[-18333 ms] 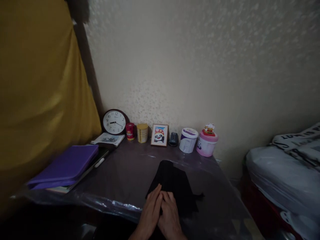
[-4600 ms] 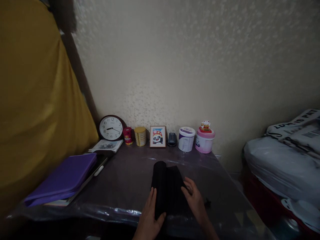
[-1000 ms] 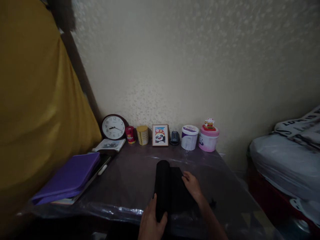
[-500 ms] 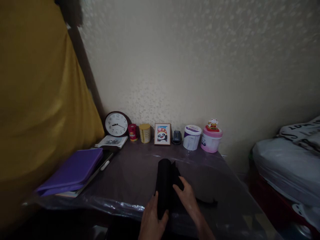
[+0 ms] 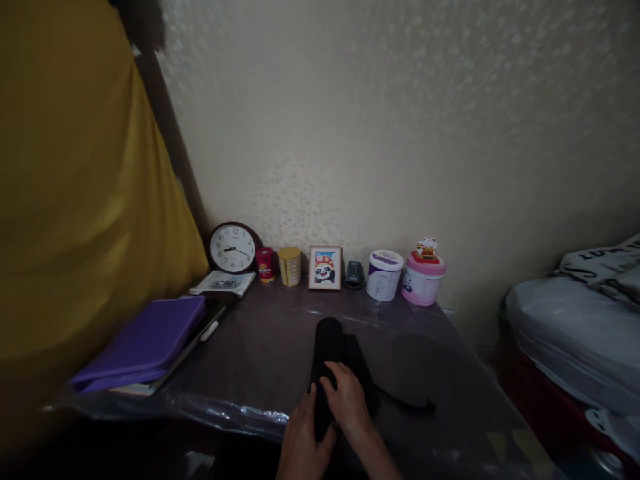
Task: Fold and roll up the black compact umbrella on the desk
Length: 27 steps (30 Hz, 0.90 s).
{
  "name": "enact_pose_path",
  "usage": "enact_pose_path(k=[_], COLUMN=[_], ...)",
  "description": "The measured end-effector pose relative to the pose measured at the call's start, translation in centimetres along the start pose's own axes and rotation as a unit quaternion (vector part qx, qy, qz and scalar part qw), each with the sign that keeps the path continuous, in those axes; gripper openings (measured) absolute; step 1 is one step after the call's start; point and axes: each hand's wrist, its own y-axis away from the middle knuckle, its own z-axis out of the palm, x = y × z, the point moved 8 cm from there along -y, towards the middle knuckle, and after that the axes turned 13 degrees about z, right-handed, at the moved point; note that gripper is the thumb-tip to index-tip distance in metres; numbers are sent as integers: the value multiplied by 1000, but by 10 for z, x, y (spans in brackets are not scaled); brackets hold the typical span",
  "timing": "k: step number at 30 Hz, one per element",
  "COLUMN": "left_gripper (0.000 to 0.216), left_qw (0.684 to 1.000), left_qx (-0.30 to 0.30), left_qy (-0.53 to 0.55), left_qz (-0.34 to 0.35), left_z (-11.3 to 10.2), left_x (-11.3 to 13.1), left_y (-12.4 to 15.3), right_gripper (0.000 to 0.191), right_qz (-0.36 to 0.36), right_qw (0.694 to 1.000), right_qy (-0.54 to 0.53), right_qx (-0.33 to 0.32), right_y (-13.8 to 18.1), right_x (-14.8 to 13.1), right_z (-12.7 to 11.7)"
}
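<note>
A black roll of soft-looking material [image 5: 329, 337] lies lengthwise on the table before me, with a loose flap [image 5: 357, 357] along its right side. A thin black strap [image 5: 407, 403] trails from it to the right; its exact kind I cannot tell. My left hand [image 5: 304, 433] is wrapped around the near end, fingers on the left and thumb on the right. Over the middle of the roll lies my right hand [image 5: 347, 400], fingers apart and resting on top. Both hands hide much of the roll's lower half.
Purple folders [image 5: 145, 340] and a white pen [image 5: 209, 331] lie left. Along the wall stand a clock [image 5: 233, 247], red can [image 5: 265, 265], yellow tin [image 5: 290, 267], picture frame [image 5: 325, 268], dark device [image 5: 354, 274], purple-white tub [image 5: 384, 277] and pink tub [image 5: 423, 281] bearing a cat figurine [image 5: 427, 249].
My right hand has moved left from the flap at the roll's right side onto the top of the roll. The flap now lies flatter. My left hand has stayed in place.
</note>
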Motion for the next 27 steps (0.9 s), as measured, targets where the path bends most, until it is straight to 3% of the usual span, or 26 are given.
enact_pose_path(k=[10,15,19,22,24,27], left_gripper=[63,37,30,31,36,46], left_qw=[998,991,992,988,980,965], left_qx=[-22,5,51,6,-79,-169], left_qy=[54,135,110,120,121,101], left_qz=[-3,4,30,95,140,175], left_z=[-2,-32,-54,-42,-22,-2], left_x=[-10,-20,-6,21,37,43], left_y=[1,-11,-33,-55,-67,-82], right_gripper=[24,24,28,40,46,37], right_qz=[-76,-92,-109,-137,-149,-152], right_qw=[996,995,992,986,982,982], right_qy=[37,43,68,86,91,86], right_qx=[-19,-13,18,47,70,67], right_y=[27,35,41,44,45,45], right_x=[-19,-17,-11,-7,-7,-9], right_z=[0,3,10,16,16,14])
